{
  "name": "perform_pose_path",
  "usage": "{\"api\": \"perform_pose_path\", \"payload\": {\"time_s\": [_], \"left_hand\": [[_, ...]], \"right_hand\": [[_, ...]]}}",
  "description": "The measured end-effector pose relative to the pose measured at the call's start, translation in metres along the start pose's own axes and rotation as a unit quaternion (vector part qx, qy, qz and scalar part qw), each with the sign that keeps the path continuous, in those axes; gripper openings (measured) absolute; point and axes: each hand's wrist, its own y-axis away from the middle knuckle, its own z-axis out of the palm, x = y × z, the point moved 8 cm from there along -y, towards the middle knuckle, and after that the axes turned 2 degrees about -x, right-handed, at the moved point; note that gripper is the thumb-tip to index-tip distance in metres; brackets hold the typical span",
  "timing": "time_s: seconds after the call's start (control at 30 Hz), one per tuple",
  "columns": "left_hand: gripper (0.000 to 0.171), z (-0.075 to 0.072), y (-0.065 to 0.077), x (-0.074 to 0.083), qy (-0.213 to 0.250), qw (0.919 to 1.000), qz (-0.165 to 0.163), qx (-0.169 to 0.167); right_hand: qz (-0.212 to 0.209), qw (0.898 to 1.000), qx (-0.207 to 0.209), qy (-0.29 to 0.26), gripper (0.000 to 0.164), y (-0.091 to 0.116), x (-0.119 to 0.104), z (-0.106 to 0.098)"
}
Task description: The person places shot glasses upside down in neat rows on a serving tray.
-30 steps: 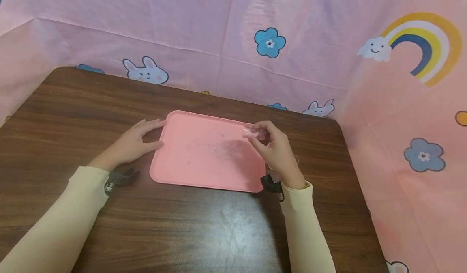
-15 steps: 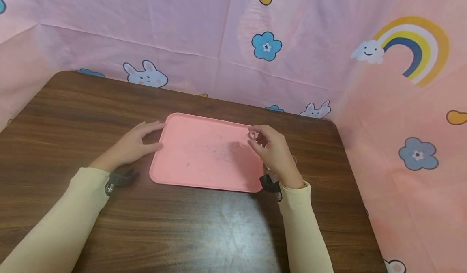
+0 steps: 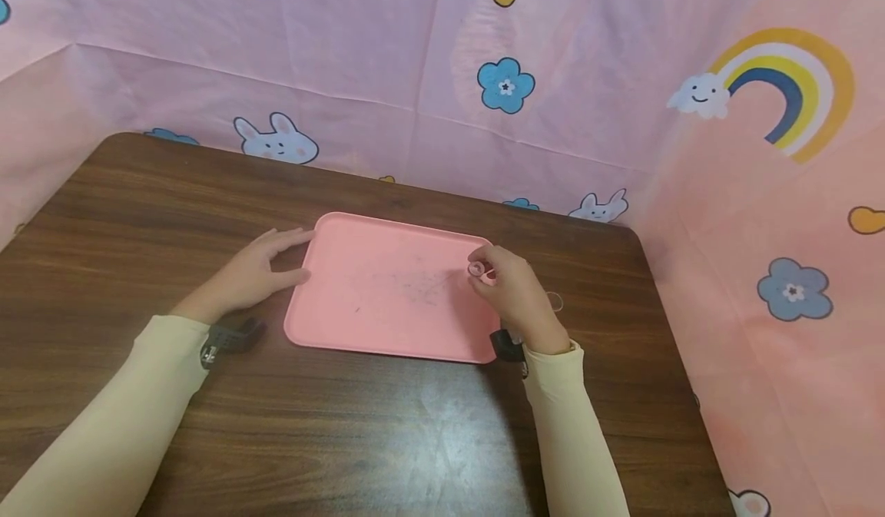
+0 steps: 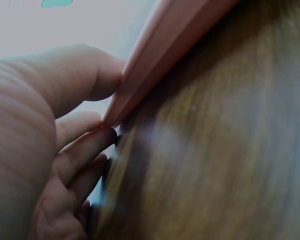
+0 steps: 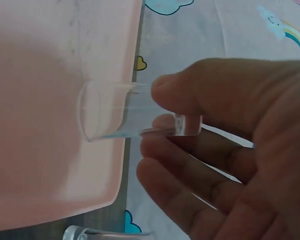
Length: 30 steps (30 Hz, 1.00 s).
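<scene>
A small clear cup [image 5: 107,110] lies sideways between the thumb and fingers of my right hand [image 3: 517,293]. In the right wrist view its rim points toward the pink tray [image 3: 387,294] and its thick base sits near the palm. The hand holds it over the tray's right side, above the surface. My left hand [image 3: 242,275] is at the tray's left edge, its thumb and fingertips touching the rim, as the left wrist view [image 4: 122,95] also shows. The thumb is spread from the relaxed fingers.
A second clear object with a round rim [image 3: 555,300] stands on the brown wooden table [image 3: 332,432] to the right of the tray, partly hidden by my right hand. Patterned pink cloth [image 3: 387,79] hangs behind and at the right side.
My right hand has come slightly nearer and lower with the cup. The cup has turned so its round opening faces the head camera. The left hand stays at the tray's edge.
</scene>
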Motion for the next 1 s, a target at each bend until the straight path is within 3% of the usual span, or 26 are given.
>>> {"api": "perform_pose_path", "payload": {"time_s": [0.17,0.37,0.57,0.67,0.83,1.0], "left_hand": [[0.071,0.0,0.0,0.0,0.001,1.0,0.004,0.001],[0.071,-0.001,0.0,-0.001,0.003,1.0,0.007,0.003],[0.07,0.001,-0.002,-0.002,0.008,0.9999,0.006,0.003],[0.07,0.004,-0.004,-0.002,0.01,0.9999,0.01,0.001],[0.068,0.003,-0.001,-0.001,0.018,0.9997,0.013,0.006],[0.062,-0.001,0.001,-0.002,0.019,0.9997,0.012,0.008]], "right_hand": [[0.024,0.999,-0.02,0.008,0.023,0.0,0.004,0.007],[0.024,0.999,-0.035,0.007,0.021,-0.002,0.007,0.014],[0.035,0.999,-0.035,-0.012,0.028,0.001,0.012,0.011],[0.036,0.999,-0.017,-0.036,0.035,0.009,0.014,-0.004],[0.019,0.995,0.046,-0.084,0.039,0.023,0.019,-0.053],[0.019,0.991,0.074,-0.113,0.041,0.02,0.044,-0.093]]}}
